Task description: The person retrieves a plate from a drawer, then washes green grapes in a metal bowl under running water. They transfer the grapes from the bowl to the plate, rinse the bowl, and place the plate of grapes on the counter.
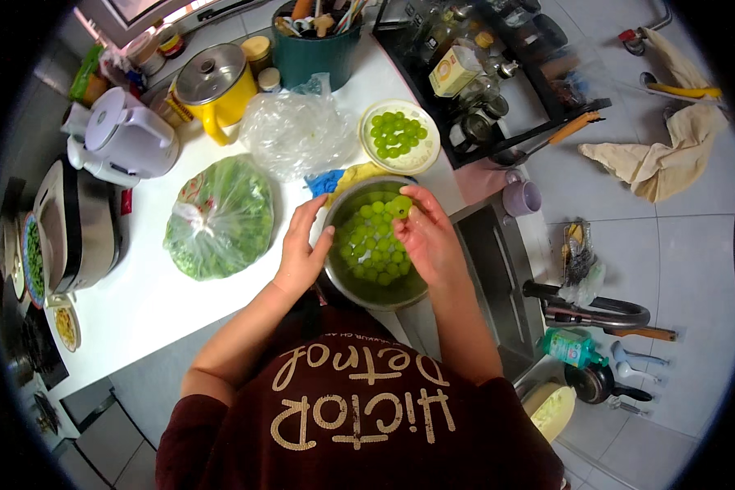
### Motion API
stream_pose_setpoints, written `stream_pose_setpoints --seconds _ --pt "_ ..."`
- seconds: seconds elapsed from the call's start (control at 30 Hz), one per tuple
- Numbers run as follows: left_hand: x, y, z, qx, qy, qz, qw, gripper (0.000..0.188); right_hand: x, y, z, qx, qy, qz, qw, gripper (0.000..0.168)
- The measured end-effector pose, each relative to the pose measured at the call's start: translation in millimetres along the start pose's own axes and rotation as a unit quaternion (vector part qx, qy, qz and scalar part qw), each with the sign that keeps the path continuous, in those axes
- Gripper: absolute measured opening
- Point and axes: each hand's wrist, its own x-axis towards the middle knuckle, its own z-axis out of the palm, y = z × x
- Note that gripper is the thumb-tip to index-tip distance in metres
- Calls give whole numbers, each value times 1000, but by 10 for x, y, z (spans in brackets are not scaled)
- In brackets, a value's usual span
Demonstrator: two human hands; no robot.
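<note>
A stainless steel bowl (367,298) of green grapes (373,245) sits before me near the counter's front edge. My right hand (432,245) is over its right side, pinching a single green grape (400,207) between thumb and fingertips. At the opposite rim is my left hand (300,248), thumb and fingers spread; whether it bears on the steel I cannot tell. Just beyond the bowl, a pale plate (427,158) carries more loose green grapes (397,135). Yellow and blue cloth (355,177) lies between plate and bowl.
A tied plastic bag of leafy greens (220,220) and a crumpled clear bag (297,131) lie to the left. Behind them stand a yellow lidded pot (214,82) and a green utensil holder (312,58). A sink (502,288) and a black bottle rack (527,98) are on the right.
</note>
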Motion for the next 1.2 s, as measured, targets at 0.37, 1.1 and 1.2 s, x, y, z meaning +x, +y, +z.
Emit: stream_pose_setpoints --seconds 0.37,1.1,1.2 --pt "-1041 -197 -609 1 127 -95 987 44 -1187 510 573 -617 -126 -351 693 34" --pt "-1483 -290 -701 -9 139 -138 981 45 -1499 780 -247 -707 45 -248 661 27" --pt "-1357 -268 -597 -7 109 -114 987 46 -1281 615 -294 -720 63 -236 649 29"
